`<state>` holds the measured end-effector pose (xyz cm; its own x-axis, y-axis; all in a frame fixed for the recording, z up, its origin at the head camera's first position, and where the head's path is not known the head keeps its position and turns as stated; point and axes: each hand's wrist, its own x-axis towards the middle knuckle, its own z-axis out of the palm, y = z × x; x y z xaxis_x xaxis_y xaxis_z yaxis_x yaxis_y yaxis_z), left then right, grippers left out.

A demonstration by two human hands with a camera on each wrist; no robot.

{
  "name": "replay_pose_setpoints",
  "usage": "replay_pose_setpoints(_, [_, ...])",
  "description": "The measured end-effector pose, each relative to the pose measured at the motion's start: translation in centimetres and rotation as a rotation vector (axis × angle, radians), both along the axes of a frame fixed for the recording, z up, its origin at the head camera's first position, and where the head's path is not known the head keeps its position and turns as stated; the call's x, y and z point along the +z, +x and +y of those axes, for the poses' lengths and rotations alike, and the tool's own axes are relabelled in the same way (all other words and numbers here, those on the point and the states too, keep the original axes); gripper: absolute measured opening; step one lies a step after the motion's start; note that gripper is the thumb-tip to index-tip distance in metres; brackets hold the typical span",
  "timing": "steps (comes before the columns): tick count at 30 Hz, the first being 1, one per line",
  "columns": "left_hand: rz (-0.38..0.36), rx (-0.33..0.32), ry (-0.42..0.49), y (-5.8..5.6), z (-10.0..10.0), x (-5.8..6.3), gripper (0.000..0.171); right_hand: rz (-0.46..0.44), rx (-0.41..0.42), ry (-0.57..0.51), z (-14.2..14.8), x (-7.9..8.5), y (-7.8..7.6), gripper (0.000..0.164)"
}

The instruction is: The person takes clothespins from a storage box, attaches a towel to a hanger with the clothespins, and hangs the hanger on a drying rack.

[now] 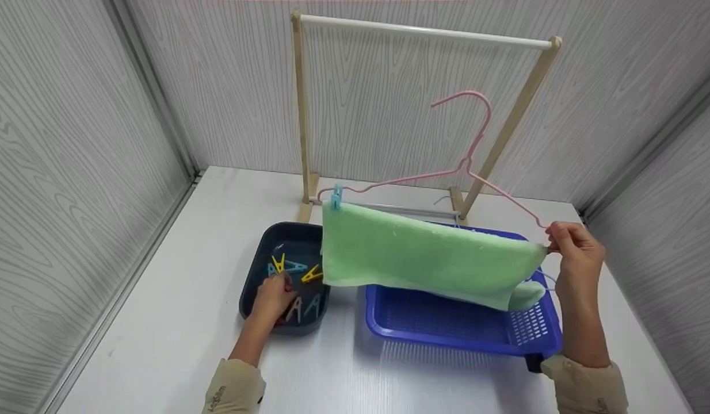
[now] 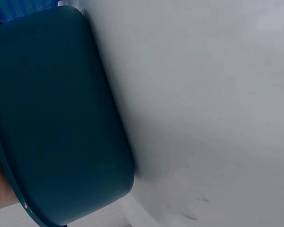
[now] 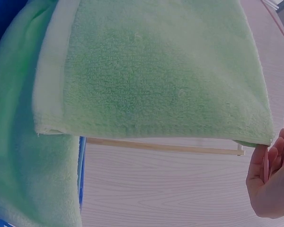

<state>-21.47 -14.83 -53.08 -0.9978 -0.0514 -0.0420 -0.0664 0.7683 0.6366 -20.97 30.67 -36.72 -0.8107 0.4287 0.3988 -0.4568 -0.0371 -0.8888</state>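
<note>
My right hand [image 1: 579, 253] pinches the right end of a pink hanger [image 1: 476, 141] together with a corner of a light green towel [image 1: 418, 253]. A blue clothespin [image 1: 336, 196] fastens the towel's other top corner to the hanger's left end. The right wrist view shows my thumb and fingers at the hanger and the towel corner [image 3: 255, 127]. My left hand [image 1: 274, 296] reaches down into a dark bin [image 1: 251, 282] among clothespins. Something red shows by its fingertips, but whether they grip it is hidden. The bin's outer wall [image 2: 61, 118] fills much of the left wrist view.
Yellow clothespins [image 1: 312, 274], blue and white ones lie in the bin. Behind the towel stands a blue basket [image 1: 447, 339], with more green cloth [image 1: 526, 295] at its right side. A rack with a white rail [image 1: 424, 31] and wooden posts stands at the back.
</note>
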Motion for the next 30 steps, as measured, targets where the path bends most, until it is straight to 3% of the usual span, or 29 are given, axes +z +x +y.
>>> replay_pose_setpoints(8, [0.073,-0.011,-0.19,0.2,-0.4,-0.5,0.018,-0.004,-0.002,0.002,0.0,0.0,-0.1,0.018])
replay_pose_setpoints(16, [0.165,0.001,-0.273,0.2,-0.8,-1.1,0.017,-0.013,-0.021,0.008,0.1,-0.2,-0.1,0.017])
replay_pose_setpoints(25, [0.049,0.095,-0.23,-0.3,-0.7,-1.0,0.021,0.01,-0.011,0.004,0.1,-0.2,-0.1,0.018])
replay_pose_setpoints(30, [0.033,0.116,-0.249,-0.4,-0.4,-0.9,0.023,0.004,-0.006,-0.003,0.0,-0.2,-0.1,0.017])
